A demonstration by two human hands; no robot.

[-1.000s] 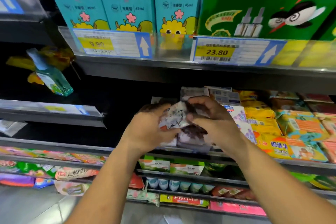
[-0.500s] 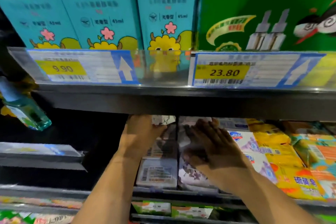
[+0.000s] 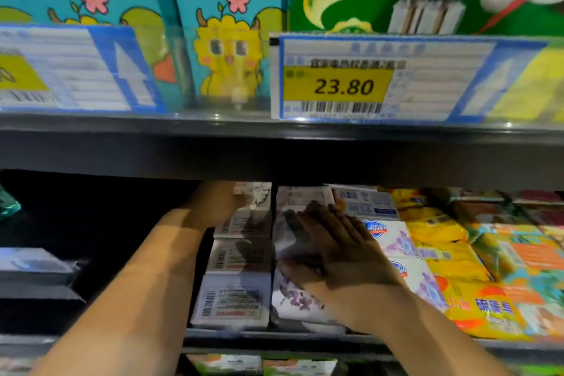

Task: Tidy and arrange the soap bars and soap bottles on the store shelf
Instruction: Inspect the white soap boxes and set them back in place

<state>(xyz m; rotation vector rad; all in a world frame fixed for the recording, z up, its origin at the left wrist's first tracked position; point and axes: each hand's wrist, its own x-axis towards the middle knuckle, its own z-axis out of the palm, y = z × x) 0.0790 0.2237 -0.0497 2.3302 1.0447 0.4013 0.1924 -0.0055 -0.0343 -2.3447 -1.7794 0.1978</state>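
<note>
Both hands on soap packs, dark metal shelf (image 3: 274,337).
Right hand (image 3: 332,249) flat, fingers spread on white purple-flowered soap pack (image 3: 297,299); left hand (image 3: 222,203) beside white barcode-labelled soap boxes (image 3: 235,301), fingers hidden, grip unclear.

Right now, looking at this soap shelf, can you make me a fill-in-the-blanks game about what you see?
1. The yellow price tag reads ____.
2. The right hand lies flat on a soap pack printed with ____ flowers.
3. The soap boxes beside the left hand show their ____ labels facing up.
4. The boxes with pink flowers on the upper shelf are ____ in colour.

Missing words: 23.80; purple; barcode; teal
</note>
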